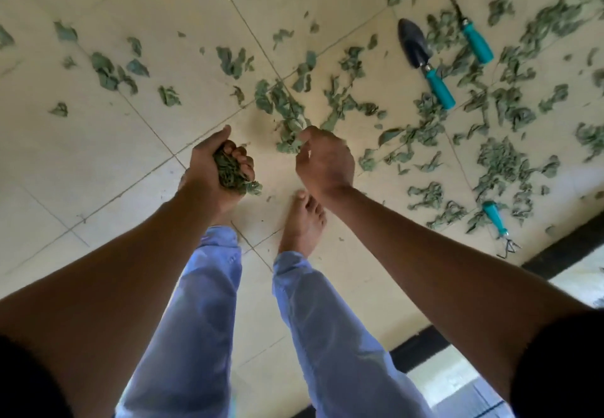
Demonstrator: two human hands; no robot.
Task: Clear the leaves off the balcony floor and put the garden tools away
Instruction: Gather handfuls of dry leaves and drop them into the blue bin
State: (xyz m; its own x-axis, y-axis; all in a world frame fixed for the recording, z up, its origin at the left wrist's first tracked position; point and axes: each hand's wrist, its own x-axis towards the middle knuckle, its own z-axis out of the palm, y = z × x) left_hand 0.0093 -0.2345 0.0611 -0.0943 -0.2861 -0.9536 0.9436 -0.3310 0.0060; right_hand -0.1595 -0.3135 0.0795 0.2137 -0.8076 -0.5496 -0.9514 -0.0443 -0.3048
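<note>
clutching a wad of leaves (233,172), the left hand (215,169) was palm-up, its fingers curled round the bunch, above the cream tiled floor (98,162). the right hand (325,162) hung beside it, back to the camera, fingers bent toward a leaf clump (291,117); whether it gripped anything could not be told. more leaves lay scattered across the tiles, thickest on the right. among them lay a trowel (421,58), a second teal-handled tool (470,32) and a small hand rake (498,224).
</note>
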